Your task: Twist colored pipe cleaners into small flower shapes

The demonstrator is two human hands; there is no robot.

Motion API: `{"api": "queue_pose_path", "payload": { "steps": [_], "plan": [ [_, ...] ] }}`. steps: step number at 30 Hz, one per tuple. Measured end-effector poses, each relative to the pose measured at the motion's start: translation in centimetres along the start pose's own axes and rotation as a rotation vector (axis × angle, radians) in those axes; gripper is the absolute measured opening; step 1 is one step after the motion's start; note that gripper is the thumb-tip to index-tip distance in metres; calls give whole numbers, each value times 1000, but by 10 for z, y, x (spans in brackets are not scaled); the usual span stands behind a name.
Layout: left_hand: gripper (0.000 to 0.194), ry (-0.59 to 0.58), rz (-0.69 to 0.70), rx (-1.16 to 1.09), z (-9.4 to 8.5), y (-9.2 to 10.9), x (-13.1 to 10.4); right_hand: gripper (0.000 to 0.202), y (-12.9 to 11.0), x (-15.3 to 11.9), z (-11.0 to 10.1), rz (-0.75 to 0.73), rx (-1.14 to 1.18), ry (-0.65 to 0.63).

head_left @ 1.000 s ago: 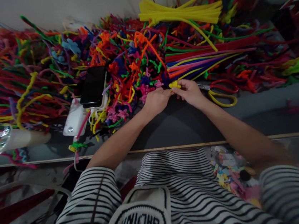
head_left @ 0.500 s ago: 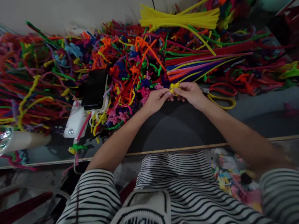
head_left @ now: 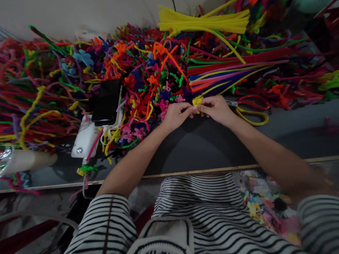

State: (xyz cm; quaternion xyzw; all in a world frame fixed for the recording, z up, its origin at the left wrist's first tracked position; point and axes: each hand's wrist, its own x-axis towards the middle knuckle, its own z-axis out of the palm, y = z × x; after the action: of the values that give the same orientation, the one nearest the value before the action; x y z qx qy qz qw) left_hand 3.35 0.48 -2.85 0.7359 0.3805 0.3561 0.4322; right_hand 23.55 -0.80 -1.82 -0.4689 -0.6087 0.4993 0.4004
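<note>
Between my fingertips is a small yellow pipe-cleaner flower (head_left: pixel 197 100), its looped petals showing above them. My left hand (head_left: pixel 178 115) pinches it from the left side. From the right, my right hand (head_left: pixel 217 109) grips it with thumb and forefinger, the two hands almost touching. Part of the flower is hidden behind the fingers. Just right of my right hand lie scissors (head_left: pixel 253 109) with one red and one yellow handle. Beyond the hands, straight pipe cleaners (head_left: pixel 227 75) in several colours lie in a bundle.
A heap of colourful pipe cleaners and flowers (head_left: pixel 139 77) covers the back of the dark table (head_left: pixel 202 147). A black phone (head_left: pixel 107 103) and a white power bank (head_left: pixel 82 141) lie at the left. Yellow pipe cleaners (head_left: pixel 206 21) are stacked behind. A wrapped bouquet (head_left: pixel 17 158) lies far left.
The yellow flower has turned slightly and sits a little lower between my fingers. My hands have shifted only slightly, still pinching it.
</note>
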Motion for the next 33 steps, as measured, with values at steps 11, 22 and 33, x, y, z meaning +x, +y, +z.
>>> {"api": "queue_pose_path", "payload": {
  "steps": [11, 22, 33],
  "plan": [
    [59, 17, -33, 112, 0, 7, -1, 31, -7, -12, 5, -259, -375, 141],
    [44, 101, -45, 136, 4, 7, -3, 35, -1, -8, 9, -117, -185, 138],
    [33, 186, 83, 66, 2, 4, -5, 58, 6, -1, 9, 10, 96, 109]
  ]
}}
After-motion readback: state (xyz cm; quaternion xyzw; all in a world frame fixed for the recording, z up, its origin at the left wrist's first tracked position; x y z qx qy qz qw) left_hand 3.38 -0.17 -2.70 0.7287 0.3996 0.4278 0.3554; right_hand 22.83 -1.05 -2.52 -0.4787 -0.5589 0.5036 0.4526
